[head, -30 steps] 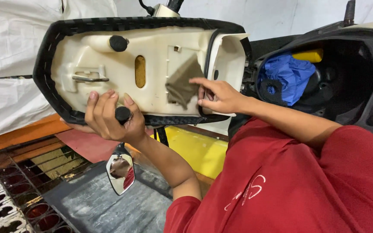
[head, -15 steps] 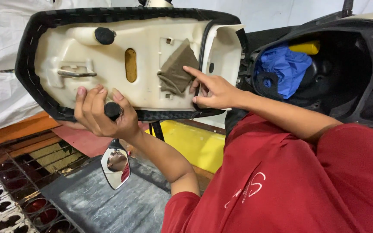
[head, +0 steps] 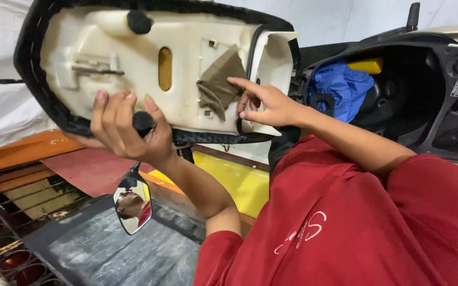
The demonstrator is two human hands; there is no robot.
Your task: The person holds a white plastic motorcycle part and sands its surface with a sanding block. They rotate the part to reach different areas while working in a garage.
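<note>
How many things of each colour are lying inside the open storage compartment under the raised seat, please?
Blue: 1, a crumpled cloth or bag
Yellow: 1, an object partly hidden behind the blue one
Total: 2

The compartment is otherwise dark, so anything deeper in cannot be told.

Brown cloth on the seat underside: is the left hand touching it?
No, the left hand grips the seat's lower edge, apart from the brown cloth.

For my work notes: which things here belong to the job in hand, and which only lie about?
In hand: raised scooter seat, left hand, right hand, brown cloth.
Lying about: blue cloth, yellow object, mirror.
</note>
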